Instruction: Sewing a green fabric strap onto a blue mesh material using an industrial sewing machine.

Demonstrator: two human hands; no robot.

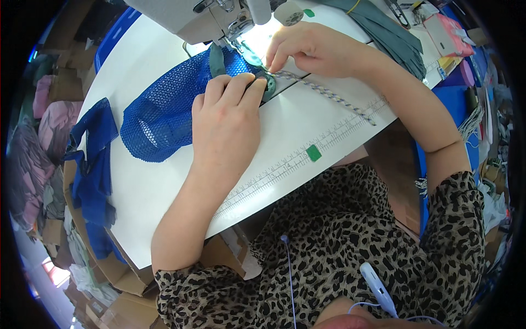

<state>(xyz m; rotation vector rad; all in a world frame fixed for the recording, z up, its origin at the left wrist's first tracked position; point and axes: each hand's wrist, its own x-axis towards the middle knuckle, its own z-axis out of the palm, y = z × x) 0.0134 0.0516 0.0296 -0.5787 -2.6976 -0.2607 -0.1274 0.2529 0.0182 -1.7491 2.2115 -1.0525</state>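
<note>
Glaring white under the machine (181, 16), bright across the worktop (139, 192). Bowed toward the rim, black in the corners.

Ruler scale (272, 176) on white tabletop (147, 219); small numerals (288, 165).

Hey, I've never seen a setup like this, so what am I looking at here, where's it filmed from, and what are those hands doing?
There's no robot here: these are a person's own bare hands. The single picture comes from a wide camera worn on the head, looking down, so straight edges bend near the rim. At the top is a sewing machine. On its white table lies blue mesh fabric. The left hand rests over it, fingertips by green fabric. The right hand has its fingertips at one end of a patterned cord, close to the machine; its exact grip is hard to see. Green strips lie beyond that hand.
</note>
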